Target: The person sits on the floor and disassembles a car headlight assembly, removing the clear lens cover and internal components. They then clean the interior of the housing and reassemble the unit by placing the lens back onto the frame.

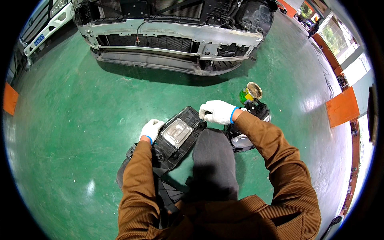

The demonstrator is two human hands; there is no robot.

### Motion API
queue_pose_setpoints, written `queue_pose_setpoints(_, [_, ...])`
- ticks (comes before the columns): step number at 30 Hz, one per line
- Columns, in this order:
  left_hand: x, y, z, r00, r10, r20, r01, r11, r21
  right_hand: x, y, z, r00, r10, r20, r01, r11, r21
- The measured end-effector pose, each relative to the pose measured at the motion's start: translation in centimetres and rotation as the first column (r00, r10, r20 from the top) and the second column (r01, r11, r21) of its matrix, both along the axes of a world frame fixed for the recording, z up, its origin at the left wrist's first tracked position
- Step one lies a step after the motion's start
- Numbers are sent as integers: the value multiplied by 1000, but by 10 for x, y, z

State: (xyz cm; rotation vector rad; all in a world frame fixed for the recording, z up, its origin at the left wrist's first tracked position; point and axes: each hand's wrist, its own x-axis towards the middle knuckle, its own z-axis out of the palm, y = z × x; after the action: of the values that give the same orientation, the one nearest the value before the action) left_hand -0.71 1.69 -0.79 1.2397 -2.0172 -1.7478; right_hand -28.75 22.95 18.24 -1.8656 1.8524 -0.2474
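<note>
My left hand (150,130), in a white glove with blue cuff, is closed on the left edge of a black lamp assembly (166,152) with a silvery, clear square part (176,132), lying tilted beside my knee. My right hand (216,111), gloved the same, is closed in a pinch at the assembly's upper right corner; I cannot make out what is between its fingers. Right of my knee lies a second black lamp assembly (243,140), partly hidden by my right arm. Just behind it stands a yellow and green open can (245,96).
A car front with its bumper beam (168,33) exposed stands ahead on the green floor (68,132). A white vehicle (44,30) is at upper left. Orange boards (339,107) stand along the right. A person (314,29) is far off at upper right.
</note>
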Motion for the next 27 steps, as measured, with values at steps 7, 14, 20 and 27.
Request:
queue_pose_setpoints(7, [2,2,2,1000,17,-12,-17,1000,11,10,-1,11,890,-455,28,440,873,210])
queue_pose_setpoints(14, [-1,-3,-14,1000,-1,-21,0,1000,-24,0,5,-7,1000,-29,-7,28,998,-59])
queue_pose_setpoints(20, [-1,-4,-16,1000,5,-9,-5,1000,-16,8,9,-8,917,-396,39,398,917,-31])
queue_pose_setpoints(27, [-3,-2,-10,1000,-8,7,8,999,-37,4,7,-3,994,-93,-58,87,991,-104])
